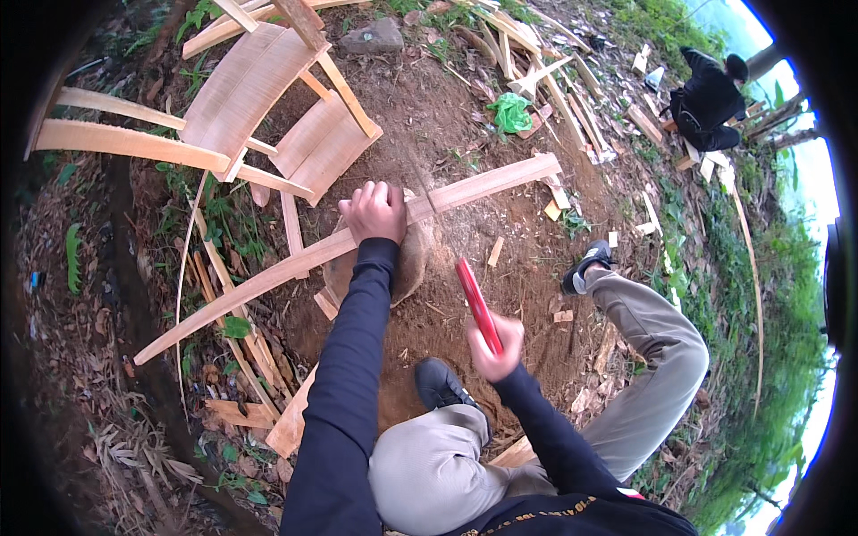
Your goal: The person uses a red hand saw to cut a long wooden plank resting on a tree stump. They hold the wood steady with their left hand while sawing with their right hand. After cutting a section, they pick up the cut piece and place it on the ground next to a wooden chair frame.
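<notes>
- A long, pale-brown plank (483, 186) is being held slantwise across a rounded brown block (411, 262), its lower end reaching out to the left and its upper end to the right, just in front of the person.
- The plank is being clamped by the left hand (374, 213), whose fingers are being curled over it above the block.
- A saw with a red handle (479, 308) is being gripped by the right hand (494, 348), well apart from the left and nearer the body.
- The saw's thin, dark blade is being held across the plank, just right of the left hand; being seen nearly edge-on, its depth in the wood cannot be told.
- The bare soil (527, 259) around the block is being dotted by small wood offcuts.
- At upper left, the ground is being taken up by a wooden chair (241, 89), tilted over, with a grey stone (372, 37) near it.
- A green plastic bag (511, 113) is being flanked on its right by scattered wood strips (572, 112).
- At upper right, well apart, dark clothing is being worn by another person (706, 100).
</notes>
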{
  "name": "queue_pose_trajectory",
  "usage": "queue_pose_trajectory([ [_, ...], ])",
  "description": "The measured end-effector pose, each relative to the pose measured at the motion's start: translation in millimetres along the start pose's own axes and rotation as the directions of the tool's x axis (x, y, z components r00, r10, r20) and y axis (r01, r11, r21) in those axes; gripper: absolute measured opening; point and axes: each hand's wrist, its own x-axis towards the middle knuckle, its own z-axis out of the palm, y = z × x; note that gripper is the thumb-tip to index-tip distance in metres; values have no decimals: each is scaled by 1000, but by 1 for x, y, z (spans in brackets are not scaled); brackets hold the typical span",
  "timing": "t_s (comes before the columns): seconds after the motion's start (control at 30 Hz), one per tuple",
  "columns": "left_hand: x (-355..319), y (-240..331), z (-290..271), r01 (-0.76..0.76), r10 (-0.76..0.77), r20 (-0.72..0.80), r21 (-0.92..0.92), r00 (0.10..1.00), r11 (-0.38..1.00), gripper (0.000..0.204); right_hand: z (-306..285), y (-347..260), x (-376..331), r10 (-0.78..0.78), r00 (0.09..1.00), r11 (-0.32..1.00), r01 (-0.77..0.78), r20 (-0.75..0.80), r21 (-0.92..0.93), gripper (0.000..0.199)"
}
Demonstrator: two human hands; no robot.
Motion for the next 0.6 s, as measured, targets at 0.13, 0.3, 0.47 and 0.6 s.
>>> queue_pose_trajectory([
  [0.13, -5, 7, 3, -5, 5, 12, -38, 1000, 999, 26, -40, 0, -85, -12, 1000, 994, 14, 20, -107, 3],
  [0.3, -4, 0, 0, -37, 39, 36, -50, 999, 998, 25, -16, 5, -44, -84, 996, 994, 84, 2, -68, 5],
  [0.47, 0, 11, 6, -50, 50, 9, -63, 999, 997, 26, 19, 6, 54, -70, 994, 994, 77, -86, 78, 7],
  [0.6, -5, 1, 0, -14, 14, 31, -24, 999, 1000, 28, 10, 10, 5, -2, 998, 1000, 3, -57, 16, 6],
])
